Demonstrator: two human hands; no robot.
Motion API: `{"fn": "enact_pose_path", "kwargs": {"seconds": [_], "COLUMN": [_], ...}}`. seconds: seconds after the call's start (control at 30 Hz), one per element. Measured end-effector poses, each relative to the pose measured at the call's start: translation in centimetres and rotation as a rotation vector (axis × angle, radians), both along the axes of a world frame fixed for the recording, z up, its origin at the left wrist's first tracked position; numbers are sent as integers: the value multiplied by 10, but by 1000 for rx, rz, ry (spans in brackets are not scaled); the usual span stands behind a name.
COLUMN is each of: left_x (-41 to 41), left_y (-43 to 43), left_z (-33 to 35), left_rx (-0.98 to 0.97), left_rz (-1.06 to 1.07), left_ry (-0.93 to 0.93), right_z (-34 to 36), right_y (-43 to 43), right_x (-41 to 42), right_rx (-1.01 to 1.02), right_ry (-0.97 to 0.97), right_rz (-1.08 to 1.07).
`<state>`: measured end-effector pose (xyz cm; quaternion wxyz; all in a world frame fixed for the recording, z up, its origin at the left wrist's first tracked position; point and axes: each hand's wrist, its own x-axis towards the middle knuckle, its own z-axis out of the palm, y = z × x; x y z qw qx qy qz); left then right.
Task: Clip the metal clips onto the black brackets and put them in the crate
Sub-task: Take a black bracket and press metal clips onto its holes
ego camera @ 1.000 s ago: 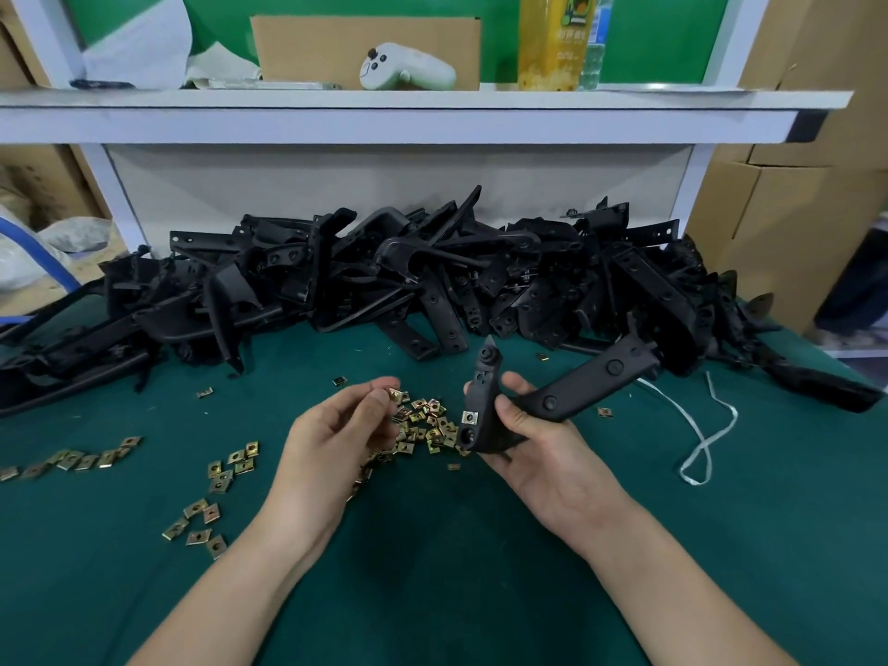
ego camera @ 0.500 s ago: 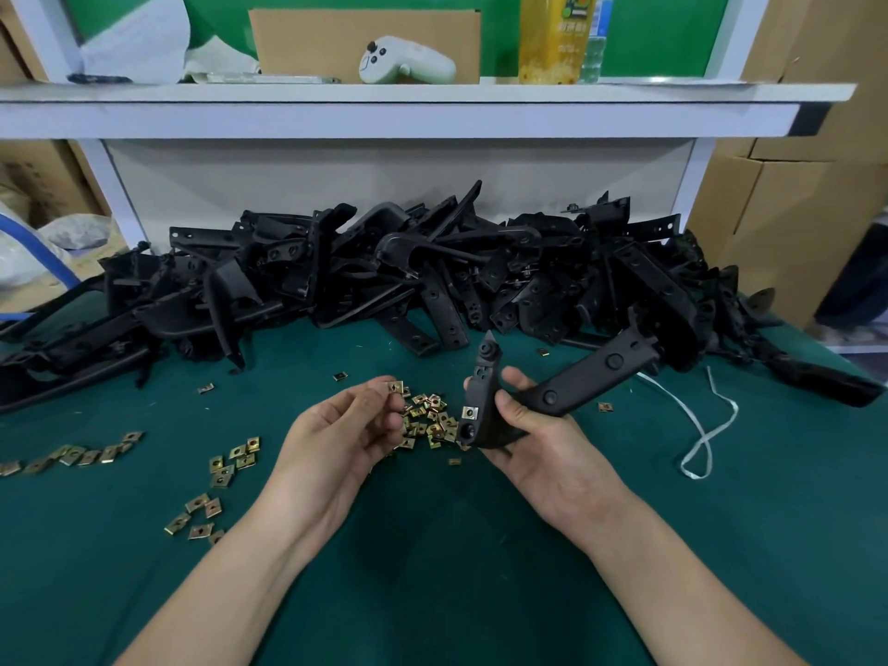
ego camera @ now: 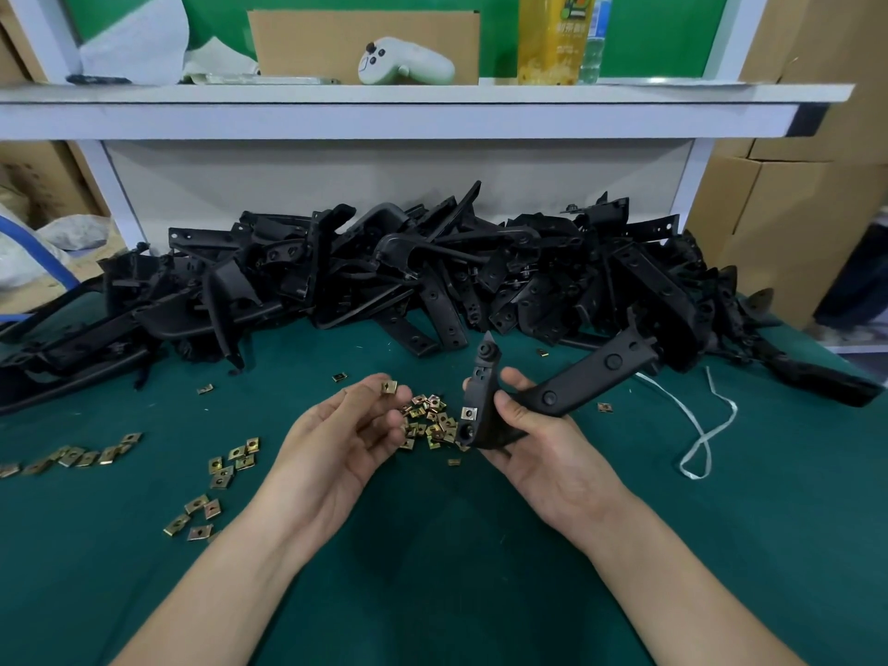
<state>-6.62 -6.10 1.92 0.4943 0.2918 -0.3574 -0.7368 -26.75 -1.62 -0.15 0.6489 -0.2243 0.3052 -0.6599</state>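
A metal clip point(ego camera: 388, 387) is pinched between the left hand's point(ego camera: 343, 442) fingertips. A black bracket point(ego camera: 576, 384) is gripped by the right hand point(ego camera: 543, 447), just right of the loose clip pile point(ego camera: 430, 420).

Bracket pile point(ego camera: 432, 281) across far side of table point(ego camera: 480, 545). Clip heap point(ego camera: 430, 418) at centre, between left hand point(ego camera: 343, 444) and right hand point(ego camera: 543, 454). Loose clips point(ego camera: 226, 468) near left. Cord point(ego camera: 699, 425) right. Shelf point(ego camera: 288, 96) behind pile; controller point(ego camera: 408, 67) on it, bottle point(ego camera: 552, 36) to its right.

green table point(ego camera: 480, 569) | bracket pile point(ego camera: 432, 276) | loose clips point(ego camera: 427, 420) | white cord point(ego camera: 706, 425)
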Motion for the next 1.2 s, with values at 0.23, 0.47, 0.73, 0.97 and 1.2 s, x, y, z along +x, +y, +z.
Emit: {"fn": "enact_pose_path", "kwargs": {"seconds": [0.23, 0.47, 0.73, 0.97, 1.2], "left_x": [2, 1, -2, -1, -4], "left_y": [3, 5, 10, 9, 12], "left_z": [3, 7, 9, 3, -6], "left_rx": [-67, -82, -89, -168, -532], "left_rz": [-91, -98, -105, -75, 127], "left_ry": [131, 145, 90, 18, -519], "right_z": [0, 1, 2, 3, 3], "right_y": [0, 1, 1, 2, 1], "right_x": [0, 0, 0, 1, 1], "right_rx": [4, 8, 9, 9, 13], "right_ry": [3, 7, 8, 13, 10], "right_rz": [-1, -3, -5, -1, -16]}}
